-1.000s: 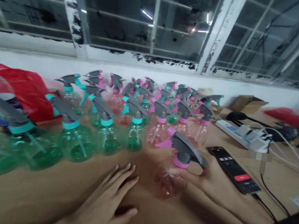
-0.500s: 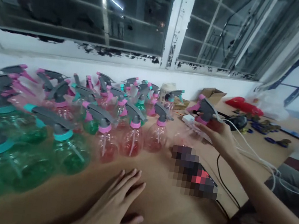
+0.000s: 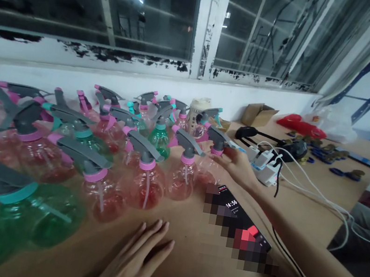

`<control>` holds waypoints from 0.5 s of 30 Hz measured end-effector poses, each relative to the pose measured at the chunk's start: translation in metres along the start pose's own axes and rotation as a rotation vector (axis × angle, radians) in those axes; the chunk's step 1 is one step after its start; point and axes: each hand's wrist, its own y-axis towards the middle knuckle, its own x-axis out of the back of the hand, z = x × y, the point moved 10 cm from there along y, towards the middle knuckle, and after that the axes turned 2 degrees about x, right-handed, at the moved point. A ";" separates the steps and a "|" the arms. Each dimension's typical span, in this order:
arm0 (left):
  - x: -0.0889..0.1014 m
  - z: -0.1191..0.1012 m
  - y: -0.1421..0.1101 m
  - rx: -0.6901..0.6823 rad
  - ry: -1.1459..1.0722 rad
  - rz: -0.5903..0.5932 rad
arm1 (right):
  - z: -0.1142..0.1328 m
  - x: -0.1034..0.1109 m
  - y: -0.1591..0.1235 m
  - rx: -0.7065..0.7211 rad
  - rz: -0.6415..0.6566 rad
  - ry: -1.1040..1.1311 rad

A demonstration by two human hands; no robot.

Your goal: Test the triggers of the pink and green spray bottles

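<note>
My right hand (image 3: 237, 164) is closed around the neck of a clear pink spray bottle (image 3: 209, 168) with a grey and pink trigger head. That bottle is upright at the right end of the front row, beside another pink spray bottle (image 3: 181, 180). My left hand (image 3: 136, 262) lies flat on the table (image 3: 184, 247), fingers stretched out and holding nothing. Ahead of it are more pink bottles, and a green spray bottle (image 3: 54, 216) with a turquoise collar is to its left. The base of the held bottle looks close to the tabletop; exact contact cannot be made out.
A phone (image 3: 230, 207) with a lit, partly blurred screen lies right of the bottles. White charger plugs (image 3: 268, 171) with cables, a black headset (image 3: 270, 138), a cardboard box (image 3: 259, 115) and a red bag (image 3: 300, 125) stand farther right. A window wall (image 3: 128, 74) borders the back.
My right hand has brought the pink spray bottle left and down, to the end of the row. The camera view has shifted somewhat. My left hand stays flat on the table.
</note>
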 end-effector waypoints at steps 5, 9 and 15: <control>0.003 0.000 -0.001 0.016 -0.021 -0.005 | 0.004 0.000 -0.009 -0.011 -0.005 0.045; 0.009 -0.002 -0.011 0.019 -0.034 -0.024 | 0.007 0.018 -0.037 -0.062 -0.100 0.070; 0.029 -0.006 -0.039 0.013 0.023 -0.077 | 0.049 0.021 -0.093 -0.098 -0.103 0.108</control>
